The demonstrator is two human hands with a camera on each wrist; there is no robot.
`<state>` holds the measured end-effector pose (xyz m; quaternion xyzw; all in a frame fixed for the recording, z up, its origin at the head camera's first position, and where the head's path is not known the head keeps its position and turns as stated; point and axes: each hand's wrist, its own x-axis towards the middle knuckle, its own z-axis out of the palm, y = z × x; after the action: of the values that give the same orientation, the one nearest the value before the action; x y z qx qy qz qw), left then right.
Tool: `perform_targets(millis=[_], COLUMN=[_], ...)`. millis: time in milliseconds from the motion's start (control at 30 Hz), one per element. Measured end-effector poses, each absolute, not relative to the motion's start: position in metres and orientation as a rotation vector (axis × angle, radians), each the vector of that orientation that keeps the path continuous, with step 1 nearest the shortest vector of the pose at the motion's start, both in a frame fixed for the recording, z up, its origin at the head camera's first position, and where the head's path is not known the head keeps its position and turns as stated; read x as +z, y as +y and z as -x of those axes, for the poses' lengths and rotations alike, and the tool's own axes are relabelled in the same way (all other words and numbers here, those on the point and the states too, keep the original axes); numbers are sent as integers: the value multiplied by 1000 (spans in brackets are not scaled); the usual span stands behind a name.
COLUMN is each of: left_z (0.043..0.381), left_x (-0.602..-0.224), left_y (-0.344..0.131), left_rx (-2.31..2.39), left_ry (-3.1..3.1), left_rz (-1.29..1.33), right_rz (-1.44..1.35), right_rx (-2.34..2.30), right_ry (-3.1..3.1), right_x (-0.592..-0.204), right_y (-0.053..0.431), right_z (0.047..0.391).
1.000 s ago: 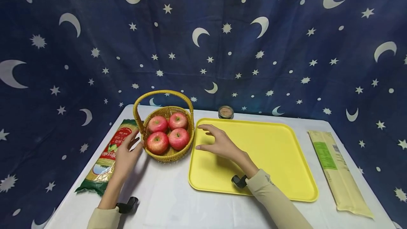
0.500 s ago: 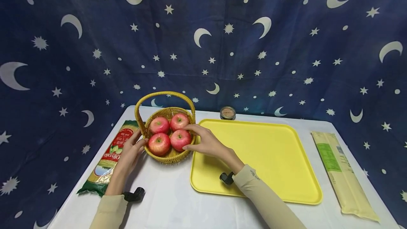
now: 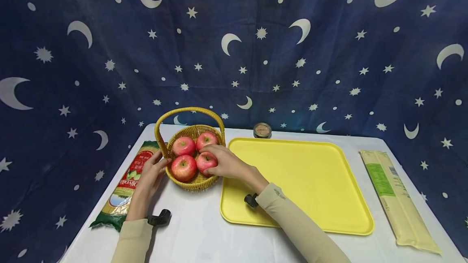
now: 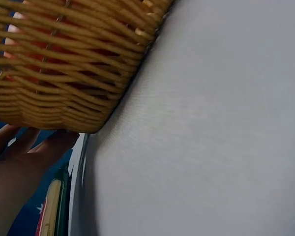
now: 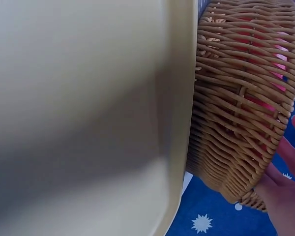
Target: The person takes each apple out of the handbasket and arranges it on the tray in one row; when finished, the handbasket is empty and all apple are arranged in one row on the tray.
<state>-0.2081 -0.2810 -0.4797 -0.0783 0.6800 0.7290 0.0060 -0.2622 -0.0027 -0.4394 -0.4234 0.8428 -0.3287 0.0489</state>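
Observation:
A wicker basket (image 3: 193,182) with a tall arched handle holds several red apples (image 3: 184,168). My left hand (image 3: 148,177) is at its left side, thumb and fingers about the rim by the foot of the handle. In the left wrist view, the left fingers (image 4: 34,152) pass behind the woven side, tips hidden. Reaching over the basket's right rim, my right hand (image 3: 229,163) grips the front right apple (image 3: 205,162), thumb in front and fingers over its far side. The right wrist view has the hand (image 5: 285,191) partly behind the wicker.
A yellow tray (image 3: 303,182) lies right of the basket, under my right forearm. Left of the basket is a red, gold and green packet (image 3: 122,190). A beige packet (image 3: 396,198) with a green label lies far right. A small round tin (image 3: 262,130) stands behind the tray.
My right hand has moved left from above the tray into the basket and closed around an apple. My left hand has come in from beside the basket to its rim.

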Motion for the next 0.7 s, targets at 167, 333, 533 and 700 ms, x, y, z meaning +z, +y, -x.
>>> perform_targets(millis=[167, 333, 533, 700], left_z=[211, 210, 208, 209], left_x=[-483, -484, -483, -483], left_y=[-282, -283, -286, -287], left_rx=[2305, 2300, 2257, 2267], left_ry=[2096, 2086, 2092, 2083], left_rz=[260, 244, 234, 219], right_rz=[1298, 1283, 1211, 1164], right_rx=[-917, -809, -687, -648], right_ry=[2582, 2612, 2658, 2701], right_x=[-440, -443, -442, -439], right_y=[-7, -10, -15, -15], right_z=[266, 267, 264, 262])
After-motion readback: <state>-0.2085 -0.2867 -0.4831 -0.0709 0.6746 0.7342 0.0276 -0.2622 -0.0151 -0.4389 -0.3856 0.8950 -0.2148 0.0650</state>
